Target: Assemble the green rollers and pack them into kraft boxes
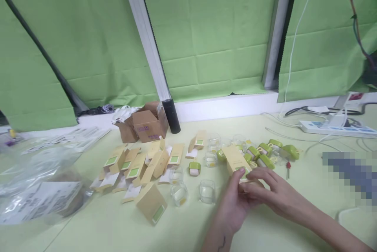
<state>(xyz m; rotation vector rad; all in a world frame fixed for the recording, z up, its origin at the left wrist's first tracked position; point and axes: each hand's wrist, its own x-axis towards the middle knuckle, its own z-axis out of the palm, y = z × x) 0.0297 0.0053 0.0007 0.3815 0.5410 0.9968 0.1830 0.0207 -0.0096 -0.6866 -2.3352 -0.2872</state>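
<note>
A small tan cardboard box with a green label is held at its near end. My left hand grips it, with the thumb on top by the label. My right hand is closed at the same end, its fingertips meeting the box's right side; the fingers partly hide that end. Beyond the box lies a cluster of green-and-white earphone-case-like items with small yellow loops. Left of the hands stand clear plastic cups and a single green-and-white item. Another tan box lies closer to me.
Several tan boxes, some with open flaps, crowd the table's left middle. Behind them are a brown carton and a black cylinder. A plastic bag lies left. A power strip with cables and a red-headed pin are right.
</note>
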